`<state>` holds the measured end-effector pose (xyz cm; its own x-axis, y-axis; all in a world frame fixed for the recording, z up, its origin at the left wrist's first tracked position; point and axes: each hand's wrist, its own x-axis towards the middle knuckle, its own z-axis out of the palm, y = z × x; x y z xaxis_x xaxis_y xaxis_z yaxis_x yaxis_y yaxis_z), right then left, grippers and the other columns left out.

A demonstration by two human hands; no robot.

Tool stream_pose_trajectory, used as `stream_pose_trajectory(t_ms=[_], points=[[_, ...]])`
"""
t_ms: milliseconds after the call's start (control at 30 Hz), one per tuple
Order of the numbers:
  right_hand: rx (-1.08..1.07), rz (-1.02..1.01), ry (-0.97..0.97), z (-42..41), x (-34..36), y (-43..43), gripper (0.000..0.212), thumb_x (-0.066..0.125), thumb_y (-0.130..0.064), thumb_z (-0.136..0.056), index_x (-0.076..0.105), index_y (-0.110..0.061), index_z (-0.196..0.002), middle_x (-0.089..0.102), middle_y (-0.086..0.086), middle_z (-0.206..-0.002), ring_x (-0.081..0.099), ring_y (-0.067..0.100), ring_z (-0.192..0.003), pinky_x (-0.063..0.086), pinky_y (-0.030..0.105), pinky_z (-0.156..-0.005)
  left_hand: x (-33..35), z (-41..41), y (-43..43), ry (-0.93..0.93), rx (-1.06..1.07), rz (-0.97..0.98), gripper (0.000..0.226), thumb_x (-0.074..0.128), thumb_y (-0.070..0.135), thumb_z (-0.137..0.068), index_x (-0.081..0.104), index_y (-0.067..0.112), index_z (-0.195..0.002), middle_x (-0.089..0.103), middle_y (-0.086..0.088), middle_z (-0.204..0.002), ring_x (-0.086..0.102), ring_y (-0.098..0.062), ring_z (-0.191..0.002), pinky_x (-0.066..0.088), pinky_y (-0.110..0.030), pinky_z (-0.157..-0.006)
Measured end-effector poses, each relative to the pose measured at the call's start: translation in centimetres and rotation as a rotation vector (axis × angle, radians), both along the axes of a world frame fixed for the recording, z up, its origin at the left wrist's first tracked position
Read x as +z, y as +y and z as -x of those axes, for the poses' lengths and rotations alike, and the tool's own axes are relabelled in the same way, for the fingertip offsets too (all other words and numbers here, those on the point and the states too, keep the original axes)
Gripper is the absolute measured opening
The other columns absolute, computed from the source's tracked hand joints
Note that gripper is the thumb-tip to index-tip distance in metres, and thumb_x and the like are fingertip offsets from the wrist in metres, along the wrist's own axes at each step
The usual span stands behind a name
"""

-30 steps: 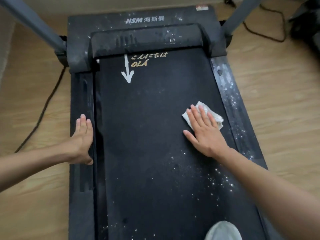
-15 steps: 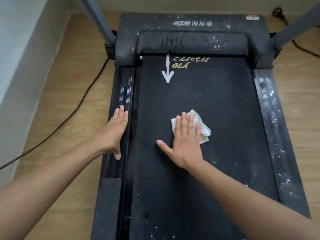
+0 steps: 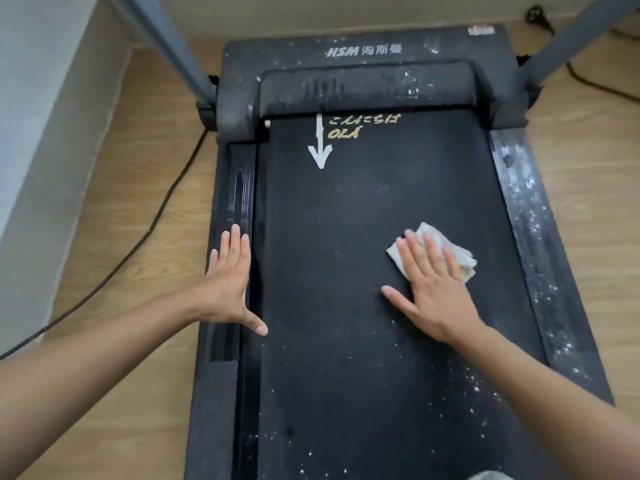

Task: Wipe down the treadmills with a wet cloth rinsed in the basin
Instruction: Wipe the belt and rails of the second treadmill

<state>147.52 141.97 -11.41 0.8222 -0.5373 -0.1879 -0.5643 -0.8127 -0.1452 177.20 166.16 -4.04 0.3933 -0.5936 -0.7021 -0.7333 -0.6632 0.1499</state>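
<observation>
Flat hands (image 3: 433,289) on cloth (image 3: 446,249), treadmill (image 3: 346,375)

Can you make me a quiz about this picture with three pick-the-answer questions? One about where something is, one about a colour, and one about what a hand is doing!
1. Where is the cloth?
A) on the floor
B) under the right hand on the belt
C) hanging on a post

2. What colour is the arrow on the belt?
A) red
B) green
C) white

3. How is the left hand?
A) flat, fingers straight, on the side rail
B) in a fist
C) holding a cable

Answers:
1 B: the right hand's straight fingers press the cloth onto the belt.
2 C: the arrow shows white against the black belt.
3 A: the left hand lies flat on the side rail and holds nothing.
</observation>
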Motion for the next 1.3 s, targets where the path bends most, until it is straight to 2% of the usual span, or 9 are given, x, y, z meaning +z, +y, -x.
stream_pose_trajectory(t_ms=[133, 267, 467, 667, 800, 900, 967, 1133, 1300], points=[[-0.315, -0.039, 0.057, 7.0, 0.7, -4.1, 0.101, 0.003, -0.087, -0.092, -0.005, -0.022, -0.169, -0.017, -0.005, -0.175, -0.023, 0.015, -0.16, 0.004, 0.05, -0.132, -1.9, 0.8, 0.9, -0.073, 0.051, 0.106, 0.182, 0.093, 0.071, -0.045, -0.044, 0.007, -0.147, -0.062, -0.006, -0.145, -0.053, -0.027, -0.139, -0.019, -0.049, -0.125], [-0.403, -0.08, 0.068, 4.5, 0.6, 0.8, 0.114, 0.013, -0.089, -0.09, -0.009, -0.008, -0.167, -0.021, 0.008, -0.174, -0.031, 0.021, -0.157, -0.011, 0.053, -0.13, -2.3, 0.6, 1.6, -0.066, 0.071, 0.185, 0.183, 0.093, 0.071, -0.04, -0.038, 0.01, -0.152, -0.057, -0.001, -0.152, -0.05, -0.018, -0.142, -0.02, -0.042, -0.124], [0.046, -0.086, 0.048, -4.4, 0.5, 9.8, 0.12, 0.016, -0.092, -0.09, -0.005, -0.002, -0.166, -0.016, 0.015, -0.175, -0.023, 0.03, -0.16, -0.006, 0.06, -0.129, -2.2, 0.3, 1.8, -0.053, 0.049, 0.205, 0.175, 0.094, 0.065, -0.049, -0.037, 0.014, -0.154, -0.054, -0.001, -0.154, -0.047, -0.02, -0.144, -0.02, -0.038, -0.123], [0.584, -0.052, 0.126, -11.5, 1.0, 16.8, 0.118, 0.012, -0.092, -0.089, -0.009, -0.005, -0.166, -0.022, 0.015, -0.173, -0.034, 0.03, -0.156, -0.007, 0.06, -0.128, 0.3, -2.5, 1.7, 0.306, 0.214, 0.253, 0.106, 0.065, -0.002, -0.092, -0.009, 0.02, -0.164, -0.033, 0.011, -0.164, -0.031, -0.004, -0.15, -0.008, -0.04, -0.13], [0.721, -0.036, 0.036, -7.4, 0.3, 14.3, 0.105, 0.023, -0.085, -0.096, 0.001, -0.013, -0.169, -0.01, 0.005, -0.177, -0.023, 0.024, -0.16, 0.0, 0.054, -0.131, -0.8, -0.1, 0.9, 0.141, 0.281, 0.337, 0.099, 0.061, 0.004, -0.092, -0.006, 0.016, -0.166, -0.028, 0.007, -0.167, -0.027, -0.008, -0.153, -0.008, -0.038, -0.13], [0.496, -0.05, 0.004, -2.5, 0.3, 9.5, 0.1, 0.026, -0.084, -0.098, 0.002, -0.019, -0.17, -0.008, -0.001, -0.177, -0.018, 0.021, -0.162, 0.006, 0.055, -0.131, -0.6, 3.1, 0.5, 0.019, 0.48, 0.594, 0.091, 0.058, 0.008, -0.095, 0.005, 0.027, -0.167, -0.003, 0.019, -0.169, -0.011, -0.002, -0.155, 0.003, -0.035, -0.13], [0.253, -0.032, 0.017, 1.2, 0.5, 6.2, 0.099, 0.024, -0.084, -0.098, 0.001, -0.019, -0.169, -0.01, -0.003, -0.177, -0.016, 0.021, -0.162, 0.007, 0.055, -0.131, -0.6, 5.2, 0.0, -0.03, 0.311, 0.741, 0.085, 0.056, 0.004, -0.095, 0.015, 0.027, -0.166, 0.007, 0.021, -0.169, -0.003, 0.005, -0.155, 0.005, -0.031, -0.13], [-0.246, -0.068, 0.104, 9.5, 1.4, 0.6, 0.102, 0.007, -0.089, -0.092, -0.014, -0.023, -0.167, -0.023, -0.005, -0.174, -0.029, 0.014, -0.158, -0.007, 0.046, -0.132, -3.5, 7.9, -0.5, -0.017, -0.177, 0.643, 0.077, 0.052, 0.014, -0.101, 0.012, 0.019, -0.166, 0.002, 0.009, -0.174, -0.007, -0.002, -0.158, 0.009, -0.036, -0.131], [-0.394, -0.159, 0.107, 7.8, 0.9, 3.2, 0.121, 0.01, -0.096, -0.084, -0.023, -0.012, -0.163, -0.035, 0.004, -0.17, -0.04, 0.019, -0.153, -0.015, 0.052, -0.128, -4.4, 7.7, 0.2, -0.083, -0.153, 0.636, 0.072, 0.044, 0.014, -0.103, 0.01, 0.014, -0.166, -0.001, 0.004, -0.174, -0.007, -0.007, -0.159, 0.008, -0.033, -0.131]])
